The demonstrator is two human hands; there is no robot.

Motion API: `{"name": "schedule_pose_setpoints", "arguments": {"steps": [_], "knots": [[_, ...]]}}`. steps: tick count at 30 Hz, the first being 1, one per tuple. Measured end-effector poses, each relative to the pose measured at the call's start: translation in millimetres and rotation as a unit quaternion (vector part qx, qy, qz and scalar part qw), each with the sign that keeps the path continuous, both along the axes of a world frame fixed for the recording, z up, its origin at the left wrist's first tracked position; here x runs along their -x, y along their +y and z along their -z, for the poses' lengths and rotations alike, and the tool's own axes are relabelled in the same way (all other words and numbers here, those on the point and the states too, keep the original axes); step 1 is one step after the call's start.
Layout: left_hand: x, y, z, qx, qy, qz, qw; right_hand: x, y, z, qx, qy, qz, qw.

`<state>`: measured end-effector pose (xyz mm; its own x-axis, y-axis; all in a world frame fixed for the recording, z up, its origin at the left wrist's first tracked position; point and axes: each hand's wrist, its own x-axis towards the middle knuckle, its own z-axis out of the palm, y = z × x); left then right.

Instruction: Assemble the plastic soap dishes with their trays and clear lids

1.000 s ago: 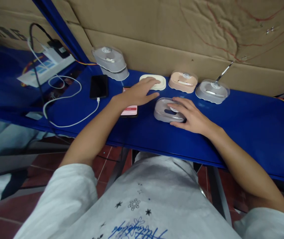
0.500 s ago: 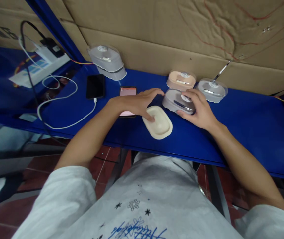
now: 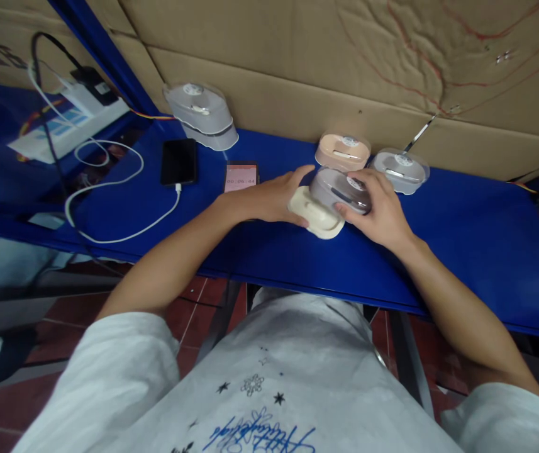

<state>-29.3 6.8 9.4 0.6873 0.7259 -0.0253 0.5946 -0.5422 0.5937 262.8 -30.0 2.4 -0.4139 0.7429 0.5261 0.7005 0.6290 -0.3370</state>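
My left hand [image 3: 276, 198] has its thumb at the near left edge of a shallow cream oval dish [image 3: 323, 221], and its fingers reach along the far side. The dish lies partly beneath a grey oval box with a clear lid [image 3: 333, 187]. My right hand [image 3: 380, 207] grips that box from the right, thumb in front and fingers over the lid, which has a round white sticker. Whether the box rests on the dish or hangs just above it, I cannot tell.
Behind stand a peach lidded box [image 3: 339, 153] and another grey lidded box [image 3: 399, 173]. Two stacked grey boxes [image 3: 203, 116] are at the back left. Near them lie a black phone [image 3: 178, 162] on a white cable and a phone showing a timer [image 3: 241, 176]. A power strip [image 3: 71, 126] sits far left.
The cream dish has slid right and slightly back with my left hand, and the grey box now overlaps it. My right hand and the box have hardly moved.
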Motion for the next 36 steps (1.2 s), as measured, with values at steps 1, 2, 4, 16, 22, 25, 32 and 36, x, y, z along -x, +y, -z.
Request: {"name": "schedule_pose_setpoints", "arguments": {"steps": [1, 2, 4, 16, 22, 25, 32, 36], "knots": [[-3.3, -2.5, 0.9, -0.006, -0.005, -0.021, 1.0, 1.6, -1.9, 0.6, 0.003, -0.003, -0.006, 1.0], [-5.5, -4.3, 2.2, -0.01, -0.012, -0.03, 0.999, 3.3, -3.6, 1.5, 0.006, -0.009, -0.014, 1.0], [-6.7, -4.2, 6.0, -0.019, -0.031, -0.019, 0.999, 6.8, -6.2, 3.8, 0.006, -0.026, -0.035, 0.999], [0.0, 12.4, 16.8, -0.062, -0.047, 0.057, 0.995, 6.9, 7.0, 22.1, 0.032, -0.046, -0.12, 0.991], [-2.1, 13.4, 15.9, -0.086, -0.053, 0.057, 0.993, 2.7, 12.6, 26.8, 0.053, -0.058, -0.14, 0.987], [-3.7, 14.2, 17.6, -0.079, -0.064, 0.055, 0.993, 1.7, 13.1, 28.1, 0.058, -0.063, -0.138, 0.987], [-6.8, 11.0, 10.0, -0.105, -0.064, 0.072, 0.99, 3.9, 8.1, 24.8, 0.063, -0.089, -0.116, 0.987], [4.1, 19.7, 2.8, -0.144, 0.0, 0.02, 0.989, -3.0, 10.9, 17.5, 0.042, -0.111, -0.075, 0.99]]}}
